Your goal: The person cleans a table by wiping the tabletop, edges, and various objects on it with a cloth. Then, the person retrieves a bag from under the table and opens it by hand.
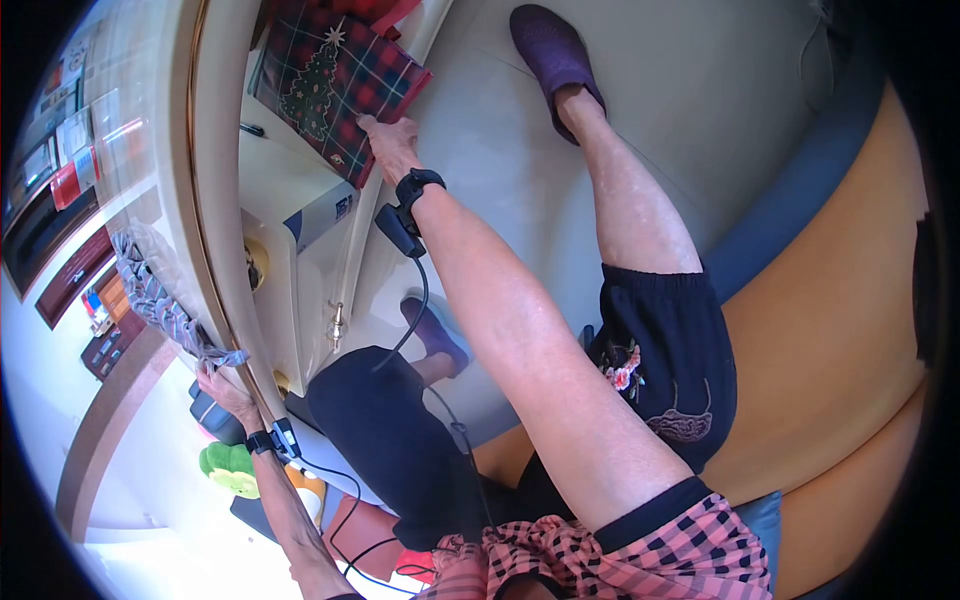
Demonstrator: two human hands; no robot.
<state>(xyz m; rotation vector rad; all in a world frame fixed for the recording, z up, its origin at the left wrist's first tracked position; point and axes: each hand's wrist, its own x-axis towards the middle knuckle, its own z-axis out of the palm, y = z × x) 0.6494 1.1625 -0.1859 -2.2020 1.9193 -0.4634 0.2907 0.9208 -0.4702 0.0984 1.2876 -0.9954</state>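
Note:
My right hand (392, 142) is closed on the edge of a red and dark plaid bag (345, 75) with a Christmas tree on its front. The bag lies tilted over a pale open drawer (290, 180). At the left, my left hand (228, 392) is at the end of a bunched grey cloth (165, 300) on the glass tabletop (140, 170). Its fingers are partly hidden by the table edge and cloth, so its grip is unclear. Each wrist wears a black band with a cabled device.
Inside the drawer lies a white and blue box (325, 215). My feet in purple shoes (552, 55) rest on the tiled floor. An orange-brown sofa (830, 370) curves along the right. A green plush (230, 468) is near my left forearm.

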